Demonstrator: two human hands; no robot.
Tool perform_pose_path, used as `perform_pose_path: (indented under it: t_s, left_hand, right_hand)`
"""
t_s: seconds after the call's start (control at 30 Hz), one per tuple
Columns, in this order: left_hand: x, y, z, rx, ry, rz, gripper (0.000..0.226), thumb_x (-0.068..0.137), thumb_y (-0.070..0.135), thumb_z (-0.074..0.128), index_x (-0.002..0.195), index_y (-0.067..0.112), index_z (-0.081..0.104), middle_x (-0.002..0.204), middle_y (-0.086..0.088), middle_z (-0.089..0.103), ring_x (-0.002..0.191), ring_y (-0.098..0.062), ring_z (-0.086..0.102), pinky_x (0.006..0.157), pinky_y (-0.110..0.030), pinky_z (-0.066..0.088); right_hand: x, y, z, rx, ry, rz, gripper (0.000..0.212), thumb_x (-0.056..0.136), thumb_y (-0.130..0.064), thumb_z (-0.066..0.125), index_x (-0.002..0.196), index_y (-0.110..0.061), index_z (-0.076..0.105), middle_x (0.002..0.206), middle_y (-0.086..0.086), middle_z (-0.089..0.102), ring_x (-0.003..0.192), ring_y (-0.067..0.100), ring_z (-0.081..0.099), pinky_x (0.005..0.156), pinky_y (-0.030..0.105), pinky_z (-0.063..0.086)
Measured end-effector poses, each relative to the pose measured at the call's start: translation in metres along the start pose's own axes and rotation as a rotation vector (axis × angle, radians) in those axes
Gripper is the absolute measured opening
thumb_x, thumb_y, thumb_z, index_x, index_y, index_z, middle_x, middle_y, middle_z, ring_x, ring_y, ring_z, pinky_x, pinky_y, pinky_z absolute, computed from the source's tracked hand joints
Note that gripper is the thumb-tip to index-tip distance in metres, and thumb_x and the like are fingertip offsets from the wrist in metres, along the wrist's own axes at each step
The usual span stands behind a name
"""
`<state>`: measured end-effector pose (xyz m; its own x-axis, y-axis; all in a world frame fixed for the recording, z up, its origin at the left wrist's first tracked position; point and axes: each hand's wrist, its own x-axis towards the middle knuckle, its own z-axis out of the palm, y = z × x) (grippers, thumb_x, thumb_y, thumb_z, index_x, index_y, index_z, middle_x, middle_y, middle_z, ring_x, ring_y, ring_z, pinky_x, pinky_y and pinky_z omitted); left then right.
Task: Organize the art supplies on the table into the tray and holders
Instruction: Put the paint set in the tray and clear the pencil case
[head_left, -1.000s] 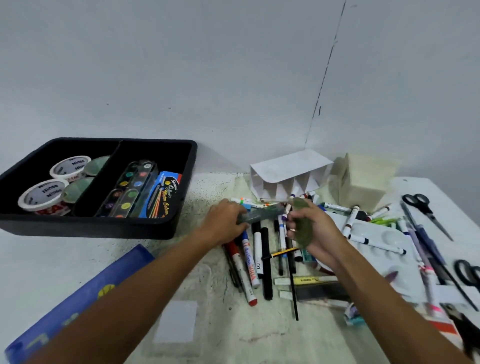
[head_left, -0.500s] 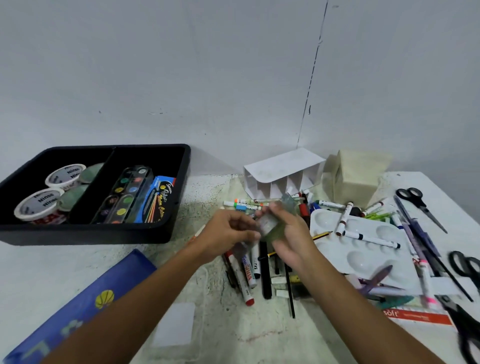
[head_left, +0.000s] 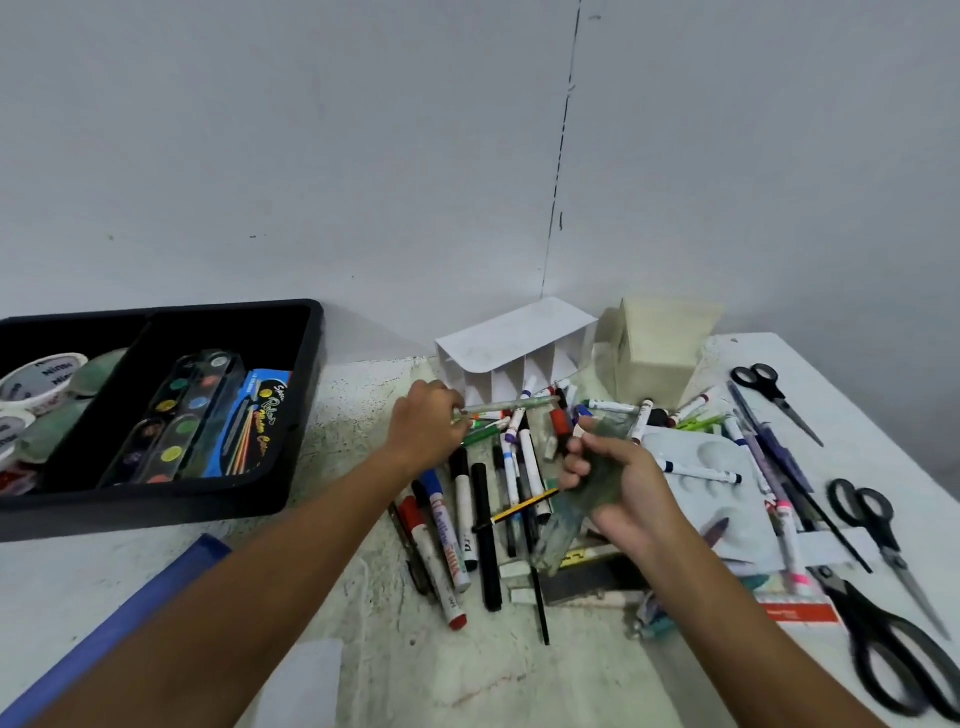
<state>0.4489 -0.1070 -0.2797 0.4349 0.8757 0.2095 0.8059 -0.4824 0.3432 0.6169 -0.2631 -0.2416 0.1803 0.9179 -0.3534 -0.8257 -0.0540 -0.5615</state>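
1. Between the fingers of the left hand (head_left: 426, 423), a thin pale green pen (head_left: 511, 405) is pinched at its near end; the pen is held level above the pile, its far end pointing right.
2. To the right of that pinch, a translucent greenish case (head_left: 589, 488) is gripped by the right hand (head_left: 621, 486), with fingers curled round its upper part and its lower end hanging over the pile.
3. Beneath both hands, loose markers and pens (head_left: 483, 514) are spread on the table (head_left: 467, 675).
4. Just behind the pinched pen, a white divided holder (head_left: 514, 343) is seen, with a beige box (head_left: 660, 353) beside it on the right.
5. Right of the gripped case, a white paint palette (head_left: 696, 457) is lying, and farther right several scissors (head_left: 883, 530) are laid out.
6. Well to the left of the left hand, a black tray (head_left: 301, 415) is placed; paint sets (head_left: 182, 415) are held in its right compartment and tape rolls (head_left: 39, 382) in its left.
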Motion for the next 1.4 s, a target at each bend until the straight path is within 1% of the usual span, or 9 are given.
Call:
perform_pose_path:
  t_s: [0.13, 0.23, 0.37, 0.53, 0.67, 0.83, 1.07, 1.27, 1.4]
  left_hand:
    - [-0.007, -0.006, -0.001, 0.007, 0.037, 0.003, 0.022, 0.085, 0.035, 0.070, 0.101, 0.020, 0.074, 0.108, -0.001, 0.064, 0.106, -0.020, 0.048, 0.088, -0.037, 0.035]
    - [-0.020, -0.004, -0.014, -0.251, 0.065, -0.022, 0.017, 0.081, 0.031, 0.075, 0.092, 0.019, 0.076, 0.097, 0.002, 0.063, 0.099, -0.016, 0.049, 0.083, -0.034, 0.036]
    - [-0.050, 0.010, -0.039, -0.469, -0.100, 0.078, 0.008, 0.079, 0.025, 0.078, 0.085, 0.020, 0.076, 0.088, 0.006, 0.063, 0.087, -0.010, 0.056, 0.071, -0.019, 0.039]
    - [-0.073, 0.013, -0.046, -0.448, -0.196, 0.122, 0.010, 0.079, 0.028, 0.078, 0.084, 0.020, 0.076, 0.083, 0.004, 0.065, 0.081, -0.012, 0.059, 0.071, -0.028, 0.048]
    - [-0.070, 0.007, -0.046, -0.601, -0.173, 0.062, 0.017, 0.090, 0.032, 0.065, 0.093, 0.018, 0.074, 0.084, 0.005, 0.068, 0.077, -0.009, 0.060, 0.068, -0.022, 0.047]
    - [-0.049, -0.020, -0.025, -0.001, -0.073, 0.153, 0.022, 0.092, 0.029, 0.059, 0.105, 0.015, 0.071, 0.097, -0.003, 0.063, 0.092, -0.020, 0.056, 0.076, -0.030, 0.038]
    - [-0.035, -0.013, -0.018, 0.169, -0.083, 0.197, 0.021, 0.090, 0.029, 0.059, 0.099, 0.017, 0.073, 0.093, 0.000, 0.065, 0.087, -0.018, 0.056, 0.075, -0.032, 0.047]
    - [-0.048, 0.010, -0.041, -0.332, 0.000, 0.155, 0.009, 0.088, 0.016, 0.068, 0.095, 0.013, 0.074, 0.085, 0.002, 0.067, 0.078, -0.012, 0.060, 0.073, -0.025, 0.050]
    - [-0.070, 0.036, -0.042, -0.555, -0.013, 0.224, 0.012, 0.084, 0.011, 0.072, 0.094, 0.014, 0.077, 0.078, 0.005, 0.069, 0.072, -0.011, 0.064, 0.065, -0.021, 0.050]
  right_hand:
    - [0.001, 0.001, -0.002, -0.012, -0.013, -0.017, 0.024, 0.072, 0.002, 0.054, 0.093, -0.010, 0.052, 0.067, 0.005, 0.048, 0.052, 0.012, 0.040, 0.047, 0.024, 0.036]
    - [0.010, 0.009, 0.002, -0.016, 0.002, -0.025, 0.034, 0.071, -0.005, 0.061, 0.103, -0.010, 0.049, 0.071, 0.003, 0.051, 0.056, 0.012, 0.041, 0.051, 0.025, 0.033]
    - [0.022, 0.023, 0.022, -0.037, 0.005, -0.045, 0.021, 0.074, -0.019, 0.072, 0.090, -0.013, 0.059, 0.073, 0.001, 0.057, 0.056, 0.009, 0.044, 0.044, 0.021, 0.034]
    - [0.028, 0.036, 0.040, -0.072, 0.085, -0.109, 0.021, 0.089, 0.005, 0.056, 0.088, -0.015, 0.053, 0.069, 0.004, 0.052, 0.053, 0.013, 0.050, 0.042, 0.023, 0.040]
    - [0.027, 0.032, 0.038, -0.027, 0.064, -0.078, 0.020, 0.095, 0.003, 0.049, 0.089, -0.016, 0.052, 0.066, 0.004, 0.050, 0.057, 0.015, 0.051, 0.061, 0.032, 0.051]
    - [0.020, 0.018, 0.024, 0.016, 0.050, -0.044, 0.016, 0.096, 0.001, 0.047, 0.097, -0.014, 0.051, 0.065, 0.004, 0.049, 0.051, 0.014, 0.046, 0.057, 0.030, 0.044]
    - [0.012, 0.009, 0.010, -0.020, -0.055, -0.009, 0.026, 0.084, 0.002, 0.056, 0.106, -0.010, 0.055, 0.069, 0.006, 0.057, 0.053, 0.013, 0.050, 0.053, 0.028, 0.047]
    - [0.022, 0.013, 0.017, -0.021, -0.005, -0.071, 0.017, 0.079, -0.006, 0.067, 0.088, -0.016, 0.056, 0.069, 0.002, 0.054, 0.053, 0.012, 0.047, 0.058, 0.028, 0.042]
    - [0.027, 0.025, 0.034, 0.002, -0.033, -0.111, 0.045, 0.059, -0.024, 0.085, 0.089, -0.013, 0.053, 0.068, 0.002, 0.050, 0.058, 0.013, 0.050, 0.061, 0.031, 0.047]
